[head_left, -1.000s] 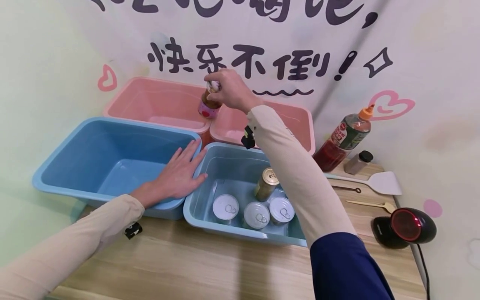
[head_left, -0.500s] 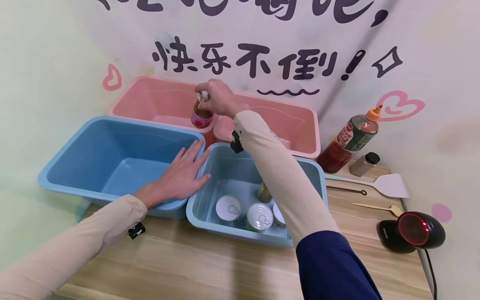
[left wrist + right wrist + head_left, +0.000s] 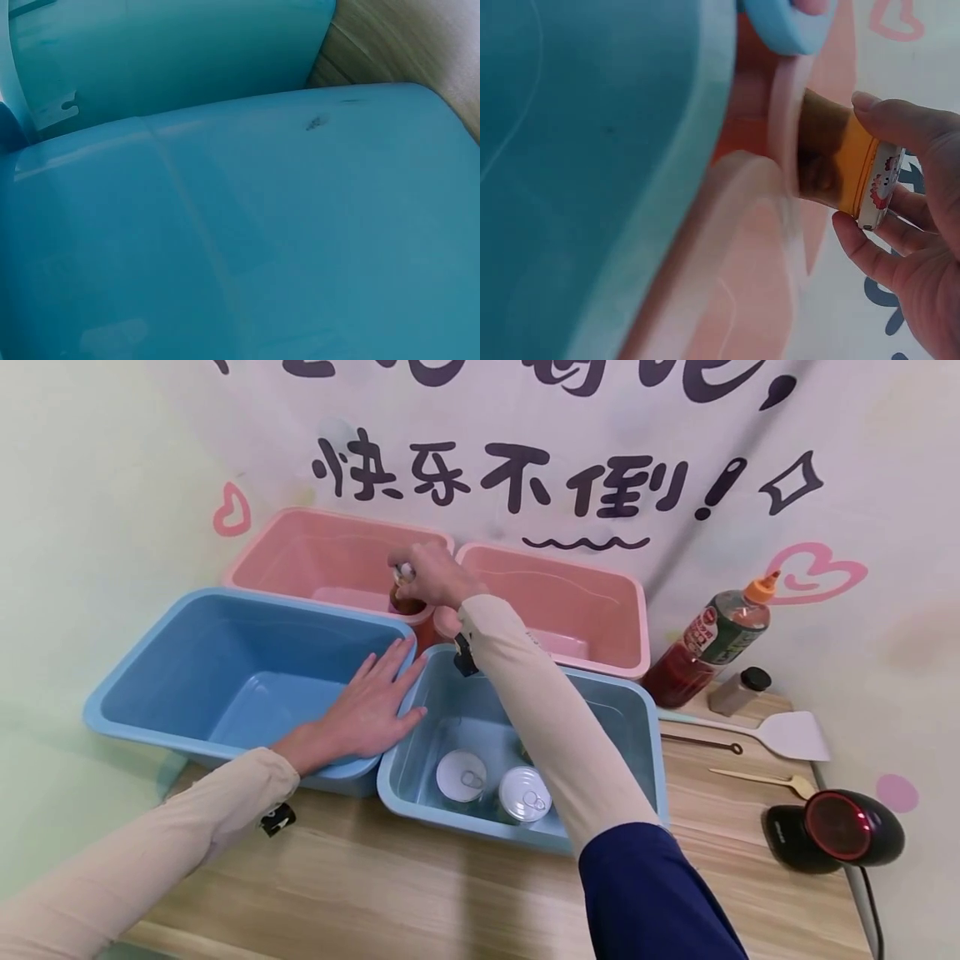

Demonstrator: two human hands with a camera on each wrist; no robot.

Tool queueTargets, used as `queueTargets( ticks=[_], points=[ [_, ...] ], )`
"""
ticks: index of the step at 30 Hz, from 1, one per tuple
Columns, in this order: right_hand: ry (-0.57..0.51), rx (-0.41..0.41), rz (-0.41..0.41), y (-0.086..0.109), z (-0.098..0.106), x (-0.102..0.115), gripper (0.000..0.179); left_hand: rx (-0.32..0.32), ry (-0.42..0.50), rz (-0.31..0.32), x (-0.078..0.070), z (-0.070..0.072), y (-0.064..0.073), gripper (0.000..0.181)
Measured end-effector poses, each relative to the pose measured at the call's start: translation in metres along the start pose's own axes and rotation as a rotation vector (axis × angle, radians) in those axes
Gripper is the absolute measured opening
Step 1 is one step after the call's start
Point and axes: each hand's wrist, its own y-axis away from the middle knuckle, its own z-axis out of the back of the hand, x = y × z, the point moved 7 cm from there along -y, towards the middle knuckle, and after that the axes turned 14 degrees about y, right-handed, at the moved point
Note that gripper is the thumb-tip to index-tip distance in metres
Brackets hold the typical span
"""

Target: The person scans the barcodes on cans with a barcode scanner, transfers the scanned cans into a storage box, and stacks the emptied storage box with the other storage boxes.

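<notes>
Amber jar [image 3: 829, 159] in the right hand [image 3: 433, 575], at the right end of the far left pink bin [image 3: 337, 545].
The right hand's grip is narrow, thumb and fingers holding the jar by its printed lid [image 3: 883, 186]; the jar's lower part is hidden behind the bin's rim, so whether it touches the bottom cannot be told. Just right is the other pink bin [image 3: 558, 597]. On the near side, the left hand [image 3: 371, 710] rests on the right rim of the left blue bin [image 3: 183, 647], its grip wide, fingers spread. The right blue bin [image 3: 611, 722] holds pull-tab cans [image 3: 461, 777]. To the far right on the bench [image 3: 337, 868] stands a red sauce bottle [image 3: 707, 643], beside a small black-capped jar [image 3: 738, 691]; nearer lies a white spatula [image 3: 793, 735].
</notes>
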Motion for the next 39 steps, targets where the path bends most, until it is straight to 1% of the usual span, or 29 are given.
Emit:
queueTargets(
  ticks=[6, 12, 19, 22, 27, 34, 39],
  points=[
    [-0.056, 0.017, 0.007, 0.000, -0.011, -0.001, 0.037, 0.003, 0.000, 0.000, 0.000, 0.000, 0.000, 0.076],
    [-0.030, 0.039, 0.011, -0.003, -0.022, -0.001, 0.036, 0.002, 0.003, -0.006, 0.002, -0.001, -0.001, 0.075],
    [-0.017, 0.036, 0.016, -0.006, -0.030, 0.000, 0.037, 0.007, 0.014, -0.002, 0.001, -0.002, 0.000, 0.075],
    [-0.034, 0.036, -0.006, -0.007, -0.034, -0.002, 0.036, 0.007, 0.019, -0.005, 0.000, -0.003, 0.001, 0.075],
    [-0.095, 0.042, -0.054, -0.010, -0.041, -0.006, 0.039, -0.008, 0.025, -0.016, -0.001, -0.002, 0.001, 0.074],
    [-0.068, 0.048, -0.029, -0.017, -0.045, -0.004, 0.041, -0.011, 0.022, -0.018, 0.001, -0.001, 0.001, 0.074],
    [-0.043, 0.057, -0.029, -0.018, -0.048, -0.003, 0.042, -0.015, 0.024, -0.020, 0.000, 0.000, 0.002, 0.074]
  ],
)
